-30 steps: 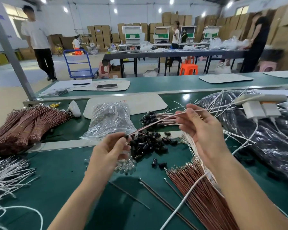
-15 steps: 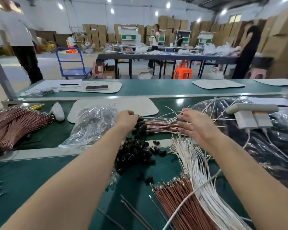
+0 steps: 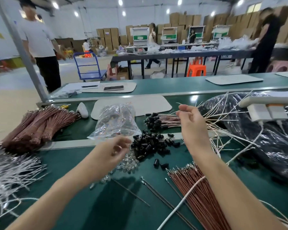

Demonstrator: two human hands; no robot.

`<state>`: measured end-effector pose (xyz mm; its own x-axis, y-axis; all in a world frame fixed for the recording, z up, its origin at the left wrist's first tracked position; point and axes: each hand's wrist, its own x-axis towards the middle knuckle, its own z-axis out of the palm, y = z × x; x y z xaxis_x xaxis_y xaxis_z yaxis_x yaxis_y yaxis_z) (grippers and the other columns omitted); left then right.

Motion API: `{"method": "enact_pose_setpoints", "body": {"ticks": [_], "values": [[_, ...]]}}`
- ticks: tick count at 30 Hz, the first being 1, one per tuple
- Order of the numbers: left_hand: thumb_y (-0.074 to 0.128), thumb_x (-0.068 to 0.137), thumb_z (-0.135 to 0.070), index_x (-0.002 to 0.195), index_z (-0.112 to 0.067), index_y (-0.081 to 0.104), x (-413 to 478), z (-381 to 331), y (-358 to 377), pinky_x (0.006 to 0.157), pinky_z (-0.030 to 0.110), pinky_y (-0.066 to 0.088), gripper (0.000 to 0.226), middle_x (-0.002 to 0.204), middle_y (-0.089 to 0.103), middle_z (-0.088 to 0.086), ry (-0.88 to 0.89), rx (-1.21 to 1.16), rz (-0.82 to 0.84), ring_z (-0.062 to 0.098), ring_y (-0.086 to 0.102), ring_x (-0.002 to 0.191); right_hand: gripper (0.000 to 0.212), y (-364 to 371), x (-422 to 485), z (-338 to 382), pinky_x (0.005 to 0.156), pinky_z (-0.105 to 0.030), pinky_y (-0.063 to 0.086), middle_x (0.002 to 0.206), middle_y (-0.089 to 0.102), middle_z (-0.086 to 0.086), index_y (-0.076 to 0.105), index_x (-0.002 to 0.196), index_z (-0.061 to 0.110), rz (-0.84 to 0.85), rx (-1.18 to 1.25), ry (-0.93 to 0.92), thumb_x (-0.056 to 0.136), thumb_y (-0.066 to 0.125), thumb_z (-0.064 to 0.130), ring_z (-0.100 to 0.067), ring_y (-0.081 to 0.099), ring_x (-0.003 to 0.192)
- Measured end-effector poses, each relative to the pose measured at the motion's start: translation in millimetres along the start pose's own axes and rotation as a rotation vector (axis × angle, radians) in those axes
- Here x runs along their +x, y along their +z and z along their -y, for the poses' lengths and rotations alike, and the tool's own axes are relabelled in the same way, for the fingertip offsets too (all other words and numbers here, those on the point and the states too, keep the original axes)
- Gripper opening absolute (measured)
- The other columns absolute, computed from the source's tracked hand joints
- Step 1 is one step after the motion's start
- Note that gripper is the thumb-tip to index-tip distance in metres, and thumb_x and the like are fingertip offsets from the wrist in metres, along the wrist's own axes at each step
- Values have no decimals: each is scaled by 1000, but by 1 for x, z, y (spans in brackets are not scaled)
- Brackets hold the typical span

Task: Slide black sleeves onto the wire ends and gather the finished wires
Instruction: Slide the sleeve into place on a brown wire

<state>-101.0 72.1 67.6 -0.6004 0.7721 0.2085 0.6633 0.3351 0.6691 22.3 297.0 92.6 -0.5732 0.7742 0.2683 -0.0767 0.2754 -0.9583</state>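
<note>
- Black sleeves (image 3: 149, 145) lie in a loose heap on the green desk (image 3: 93, 206), with a few strays just in front of the heap.
- Behind the heap lie the finished wires (image 3: 166, 121). Their sleeved ends point to the heap's left and their pale tails fan out to its right.
- The left hand (image 3: 110, 153) hovers just left of the heap, above the desk. Its grip is slack, with the fingers loosely curled and the thumb apart from them. The hand is motion-blurred, but nothing shows in it.
- The right hand (image 3: 194, 125) is raised to the right of the heap, over the tails of the finished wires. Its grip is loose and spread, with the fingers gently bent. It seems empty, though thin wires cross close behind the fingertips.
- A bundle of brown wires (image 3: 196, 191) with metal tips lies in front of the heap and to its right, under the right forearm.
- Small clear bulbs (image 3: 128, 164) are scattered at the heap's near left edge.
- A clear plastic bag (image 3: 115, 122) sits behind the heap and to its left.
- Tied brown bundles (image 3: 40, 123) and white wires (image 3: 12, 173) lie far to the heap's left.
- A black plastic bag (image 3: 264, 146) bulks far to its right, with a white power strip (image 3: 268, 101) on top.
</note>
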Motion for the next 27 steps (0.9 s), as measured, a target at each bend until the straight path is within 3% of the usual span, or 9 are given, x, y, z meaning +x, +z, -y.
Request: {"method": "enact_pose_setpoints", "body": {"ticks": [5, 7, 10, 14, 17, 20, 22, 24, 27], "values": [[58, 102, -22, 122, -43, 58, -61, 13, 14, 96, 2, 33, 30, 115, 57, -35, 87, 228, 140, -18, 48, 112, 16, 15, -38, -6, 62, -12, 40, 105, 63, 15, 54, 118, 36, 72, -58, 46, 103, 48, 32, 11, 59, 77], [52, 104, -31, 131, -39, 55, -68, 15, 19, 102, 6, 28, 29, 123, 53, -31, 150, 344, 185, -13, 42, 120, 18, 16, -51, -9, 63, -20, 40, 104, 62, 13, 52, 119, 38, 91, -116, 76, 103, 47, 32, 3, 58, 80], [44, 106, -39, 141, -38, 48, -74, 13, 26, 109, 23, 30, 35, 136, 48, -21, 199, 522, 241, 5, 40, 128, 18, 15, -69, -13, 57, -19, 42, 103, 60, 18, 50, 121, 36, 145, -195, 112, 104, 45, 31, 2, 56, 73], [43, 107, -40, 130, -34, 55, -74, 17, 32, 106, 25, 32, 28, 130, 49, -15, 229, 559, 163, 9, 43, 124, 18, 15, -91, -17, 51, -22, 45, 91, 62, 18, 51, 118, 37, 182, -296, 106, 104, 43, 29, -7, 56, 63], [46, 106, -35, 119, -31, 58, -73, 19, 36, 97, 19, 31, 17, 120, 51, -13, 296, 555, 120, 11, 47, 116, 20, 15, -99, -23, 46, -16, 42, 102, 58, 22, 51, 122, 33, 200, -330, 95, 104, 44, 27, 1, 51, 48], [74, 87, -17, 98, -29, 61, -73, 17, 39, 82, 19, 42, 20, 100, 58, -12, 393, 681, 101, 12, 58, 93, 24, 19, -102, -28, 60, -21, 43, 113, 60, 13, 52, 127, 29, 207, -393, 82, 104, 45, 25, 0, 55, 60], [80, 74, -8, 90, -29, 58, -72, 17, 43, 77, 20, 44, 34, 89, 57, -14, 429, 708, 19, 10, 56, 81, 27, 24, -100, -31, 75, -26, 43, 118, 60, 7, 53, 129, 27, 217, -447, 57, 103, 47, 22, -9, 59, 86], [76, 74, 1, 93, -25, 56, -69, 17, 47, 81, 22, 37, 38, 91, 56, -13, 477, 583, -135, 12, 53, 85, 30, 29, -94, -34, 79, -27, 41, 118, 59, 4, 53, 132, 25, 231, -506, 24, 102, 48, 19, -13, 57, 96], [58, 93, -9, 100, -21, 54, -61, 6, 44, 84, 20, 36, 14, 96, 58, -11, 466, 293, -521, 12, 50, 90, 35, 35, -81, -40, 83, -28, 42, 127, 54, -2, 50, 138, 22, 255, -577, 5, 102, 49, 19, -16, 54, 105]]}}
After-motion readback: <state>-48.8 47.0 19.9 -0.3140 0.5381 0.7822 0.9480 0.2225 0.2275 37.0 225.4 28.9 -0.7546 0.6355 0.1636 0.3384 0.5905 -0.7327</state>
